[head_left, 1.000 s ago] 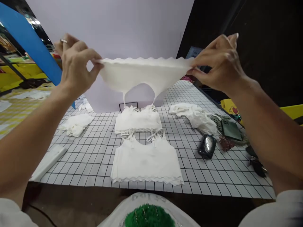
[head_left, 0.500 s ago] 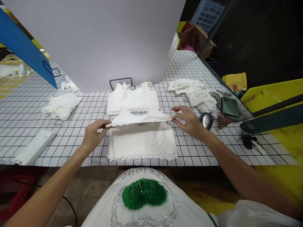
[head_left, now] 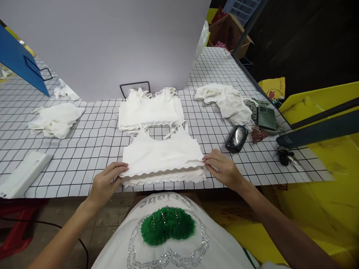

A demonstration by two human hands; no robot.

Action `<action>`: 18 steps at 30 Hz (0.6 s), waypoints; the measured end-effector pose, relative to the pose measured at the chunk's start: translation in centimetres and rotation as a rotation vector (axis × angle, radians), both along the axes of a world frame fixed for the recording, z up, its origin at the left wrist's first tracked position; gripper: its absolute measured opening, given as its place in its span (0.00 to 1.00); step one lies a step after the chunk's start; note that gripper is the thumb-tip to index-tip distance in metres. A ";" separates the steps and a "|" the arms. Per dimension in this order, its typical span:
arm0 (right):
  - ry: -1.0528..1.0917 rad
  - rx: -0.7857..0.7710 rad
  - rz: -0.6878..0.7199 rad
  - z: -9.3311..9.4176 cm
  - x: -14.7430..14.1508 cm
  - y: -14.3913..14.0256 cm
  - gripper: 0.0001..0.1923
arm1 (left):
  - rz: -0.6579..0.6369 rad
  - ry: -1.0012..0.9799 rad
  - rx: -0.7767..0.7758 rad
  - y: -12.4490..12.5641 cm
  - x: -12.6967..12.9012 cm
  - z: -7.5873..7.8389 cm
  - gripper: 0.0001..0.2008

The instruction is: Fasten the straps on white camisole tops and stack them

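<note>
While both hands pinch the scalloped hem of a white top (head_left: 162, 155), the garment lies flat on a stack (head_left: 165, 177) of like tops at the near edge of the gridded table (head_left: 84, 149). The left hand (head_left: 105, 183) has thumb and fingers closed on the hem's left corner; the right hand (head_left: 223, 168) grips the right corner the same way, fingertips (head_left: 206, 160) on the cloth's edge. Between the two sets of fingers the hem runs straight, and the straps point away from them.

Judging by this, the step in hand is laying the top squarely on the stack; the hem sits slightly behind the edges beneath, so the next move seems to call for a small pull toward the body and an even release at both corners.

Beyond the fingers lies a second stack (head_left: 150, 110) against the white board (head_left: 112, 45). Right of the right fingers sit a dark pouch (head_left: 237, 139), a phone (head_left: 266, 117), keys (head_left: 284, 155) and a loose heap (head_left: 227, 101); well left of the left fingers lie another heap (head_left: 56, 119) and a white bar (head_left: 24, 175).
</note>
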State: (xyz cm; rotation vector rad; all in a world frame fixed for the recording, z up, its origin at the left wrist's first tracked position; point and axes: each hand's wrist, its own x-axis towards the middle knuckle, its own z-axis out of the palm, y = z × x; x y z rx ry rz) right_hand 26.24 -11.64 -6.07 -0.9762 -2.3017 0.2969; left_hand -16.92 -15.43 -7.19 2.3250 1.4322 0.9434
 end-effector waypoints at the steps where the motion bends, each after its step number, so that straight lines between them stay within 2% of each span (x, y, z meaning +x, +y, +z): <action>1: -0.061 -0.013 0.002 -0.1 0.0 -0.6 0.10 | -0.019 0.020 -0.004 -0.3 0.0 -0.1 0.15; 5: -0.240 -0.008 -0.025 -0.7 -1.0 -2.5 0.14 | 0.002 0.118 0.050 -0.8 1.4 -0.6 0.21; 7: -0.306 -0.020 0.005 -1.1 -1.9 -3.0 0.22 | -0.022 0.189 0.062 -0.8 2.7 -0.7 0.26; 9: -0.391 -0.057 0.040 -1.5 -2.4 -3.5 0.30 | -0.101 0.275 0.030 -1.0 3.4 -1.1 0.28; 11: -0.432 -0.077 0.051 -1.9 -2.1 -3.9 0.34 | -0.175 0.323 -0.020 -1.2 3.4 -1.4 0.28; 13: -0.381 -0.036 0.037 -2.1 -1.3 -4.0 0.32 | -0.190 0.267 -0.047 -0.8 2.8 -1.6 0.24; 15: -0.275 0.020 0.006 -2.0 -0.7 -3.4 0.29 | -0.115 0.120 -0.034 0.6 2.0 -1.3 0.18; 18: -0.120 0.070 -0.034 -1.0 -1.7 -1.1 0.24 | 0.114 -0.085 -0.027 5.0 1.5 0.1 0.10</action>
